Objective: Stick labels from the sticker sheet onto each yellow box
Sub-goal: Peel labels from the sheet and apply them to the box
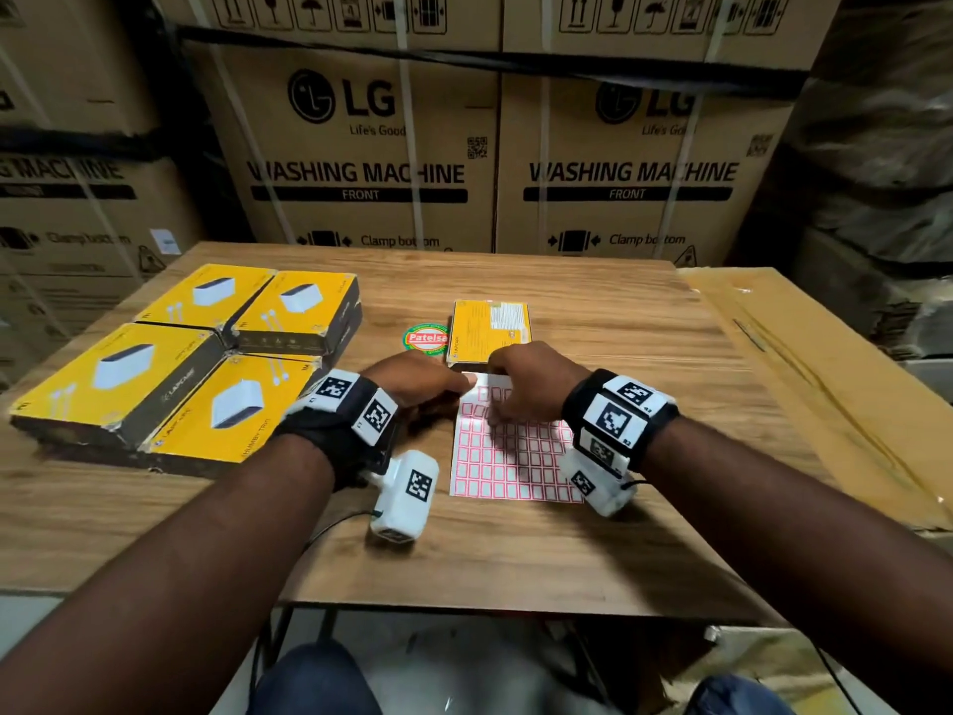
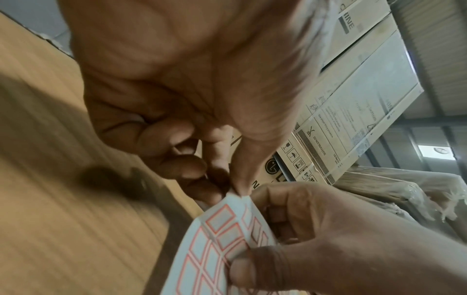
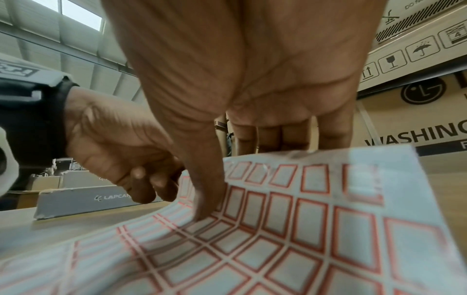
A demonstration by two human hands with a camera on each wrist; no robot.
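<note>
Both hands' grip on sticker sheet (image 1: 508,446)

Tall washing machine cartons (image 1: 361,162) are standing along the far side of the wooden table (image 1: 593,312); a round green-and-red sticker (image 1: 424,339) is lying mid-table.

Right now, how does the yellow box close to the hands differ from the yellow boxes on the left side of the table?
The single yellow box lies alone, just beyond the sticker sheet; the grouped yellow boxes lie packed side by side. The single box shows a face of small printed text; the grouped ones show a white product picture. The grouped boxes seem to lie in two layers. All are flat, yellow and rest on the wooden table.
</note>
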